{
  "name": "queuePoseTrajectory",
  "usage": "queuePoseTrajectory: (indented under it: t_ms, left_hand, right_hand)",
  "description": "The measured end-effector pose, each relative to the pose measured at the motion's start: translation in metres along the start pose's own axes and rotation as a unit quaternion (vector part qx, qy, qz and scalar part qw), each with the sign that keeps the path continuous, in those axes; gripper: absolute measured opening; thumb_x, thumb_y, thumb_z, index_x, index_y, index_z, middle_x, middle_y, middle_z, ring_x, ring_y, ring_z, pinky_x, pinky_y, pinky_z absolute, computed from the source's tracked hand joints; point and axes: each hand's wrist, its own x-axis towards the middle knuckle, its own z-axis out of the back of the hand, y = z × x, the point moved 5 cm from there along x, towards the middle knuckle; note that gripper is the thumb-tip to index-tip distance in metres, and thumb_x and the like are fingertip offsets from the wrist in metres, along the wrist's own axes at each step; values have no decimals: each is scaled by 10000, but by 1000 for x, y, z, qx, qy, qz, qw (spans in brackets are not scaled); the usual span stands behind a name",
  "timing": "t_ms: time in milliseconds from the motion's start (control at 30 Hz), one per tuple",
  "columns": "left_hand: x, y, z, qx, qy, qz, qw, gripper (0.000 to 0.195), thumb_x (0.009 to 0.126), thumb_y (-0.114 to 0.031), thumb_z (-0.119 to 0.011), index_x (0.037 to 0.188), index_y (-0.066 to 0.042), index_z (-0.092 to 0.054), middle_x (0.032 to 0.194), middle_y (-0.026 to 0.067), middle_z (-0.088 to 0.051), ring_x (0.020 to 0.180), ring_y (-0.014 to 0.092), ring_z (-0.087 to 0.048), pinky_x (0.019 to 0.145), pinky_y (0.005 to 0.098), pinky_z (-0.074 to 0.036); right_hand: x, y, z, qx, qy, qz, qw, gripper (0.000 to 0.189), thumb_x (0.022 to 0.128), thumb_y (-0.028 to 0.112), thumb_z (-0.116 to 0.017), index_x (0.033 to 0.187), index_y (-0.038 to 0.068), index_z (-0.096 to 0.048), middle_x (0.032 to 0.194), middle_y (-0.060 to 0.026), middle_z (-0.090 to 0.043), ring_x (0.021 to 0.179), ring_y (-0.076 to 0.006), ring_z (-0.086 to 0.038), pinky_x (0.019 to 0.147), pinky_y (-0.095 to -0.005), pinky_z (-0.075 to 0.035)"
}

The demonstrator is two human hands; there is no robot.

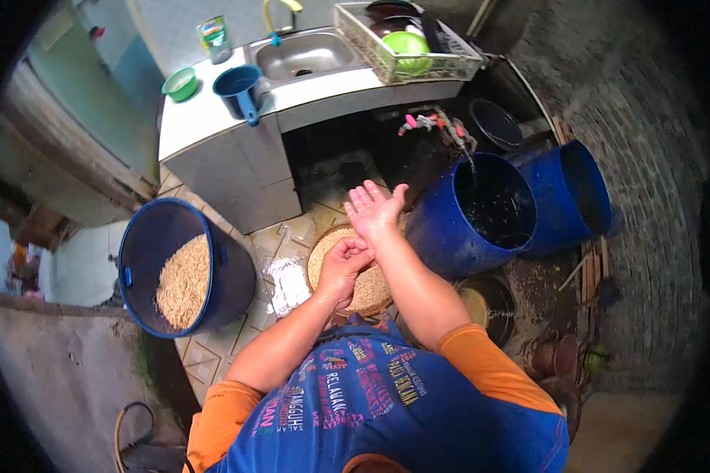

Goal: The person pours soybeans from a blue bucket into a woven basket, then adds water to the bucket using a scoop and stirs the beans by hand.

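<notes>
My right hand (374, 210) is held palm up with its fingers apart and nothing in it. The fingers of my left hand (346, 266) touch the right wrist; whether they pinch anything there is too small to tell. Both hands are above a round, shallow basket (315, 282) of pale grains or beans on the tiled floor, partly hidden by my arms. At the left stands a blue plastic drum (228, 284) holding more pale grains (185, 284). On the right, water runs from a tap (462, 139) into another blue drum (443, 236).
A second blue drum (573, 189) stands behind the filling one. The counter (189, 127) bears a blue dipper (237, 88), a green bowl (180, 84), a steel sink (305, 54) and a dish rack (432, 71). A dark basin (500, 307) lies right of my arm; the floor tiles (284, 236) look wet.
</notes>
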Motion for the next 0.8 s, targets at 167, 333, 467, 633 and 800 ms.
queuePoseTrajectory:
  t_ms: [167,333,467,633,800]
  left_hand:
    - [-1,3,-1,35,7,7,999,196,786,7,-664,921,-37,-528,826,42,-597,730,118,-594,716,264,-527]
    - [5,18,13,110,-9,27,994,186,778,31,-634,912,-43,-529,823,43,-599,695,119,-593,664,264,-529]
    - [18,39,47,160,-61,87,981,215,811,-52,-607,1011,-79,-533,909,30,-606,825,111,-587,697,243,-484]
    - [13,39,36,-40,-64,195,978,390,915,-449,-457,1243,-239,-438,1209,20,-504,1103,159,-494,891,317,-407]
    - [36,61,56,-232,5,172,957,498,940,-476,-381,1378,-252,-308,1390,50,-351,1136,197,-465,971,391,-391]
  right_hand:
    - [-4,2,-3,13,1,7,1000,981,776,779,-293,1369,-3,-301,1450,-191,-246,1343,-305,-246,1097,-445,-156]
    - [-3,10,12,-47,6,33,998,937,782,764,-341,1320,-2,-364,1385,-180,-343,1253,-299,-368,1057,-449,-236]
    - [-6,14,37,-233,-8,71,970,764,855,664,-361,1236,9,-453,1241,-162,-482,1122,-274,-486,969,-408,-354]
    - [-50,-4,54,-611,112,215,754,393,909,311,-502,1157,7,-524,1120,-136,-544,1062,-253,-535,922,-378,-409]
    - [-35,-28,111,-744,178,349,541,343,850,152,-521,1175,45,-538,1192,-213,-503,1111,-376,-479,959,-421,-382]
